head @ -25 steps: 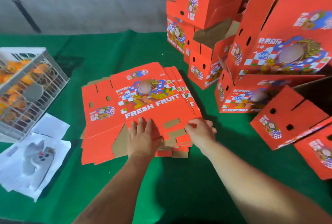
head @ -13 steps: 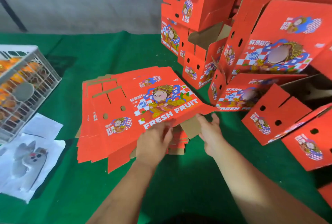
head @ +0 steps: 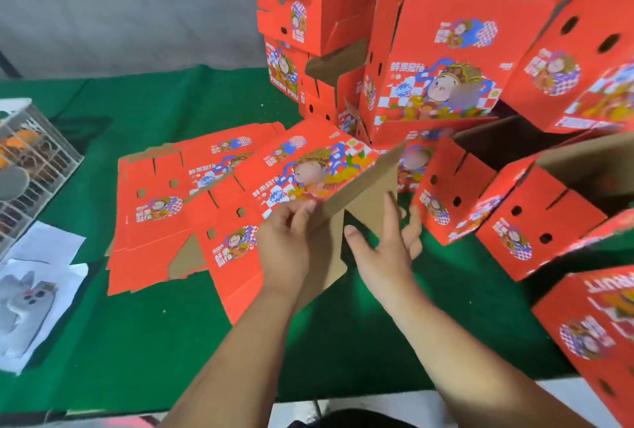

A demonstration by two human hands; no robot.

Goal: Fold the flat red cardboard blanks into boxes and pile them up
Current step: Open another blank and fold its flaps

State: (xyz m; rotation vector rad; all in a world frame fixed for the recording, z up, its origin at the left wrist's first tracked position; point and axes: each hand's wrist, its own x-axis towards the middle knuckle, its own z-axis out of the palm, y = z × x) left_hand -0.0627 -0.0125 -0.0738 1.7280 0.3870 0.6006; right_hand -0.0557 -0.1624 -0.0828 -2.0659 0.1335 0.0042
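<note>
A red cardboard blank is gripped at its edge by the left hand at frame centre, its brown flap touched by the open-fingered right hand, above the flat stack, folded boxes piled upper right.

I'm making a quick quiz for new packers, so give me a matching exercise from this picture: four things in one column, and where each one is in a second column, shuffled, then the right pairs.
Things:
1. lifted blank
2. stack of flat blanks
3. white crate
4. folded boxes

Places:
A. piled at the back and right
B. lying on the green cloth, left of the hands
C. at the far left edge of the table
D. held between the left hand and right hand

Pairs: 1-D, 2-B, 3-C, 4-A
</note>
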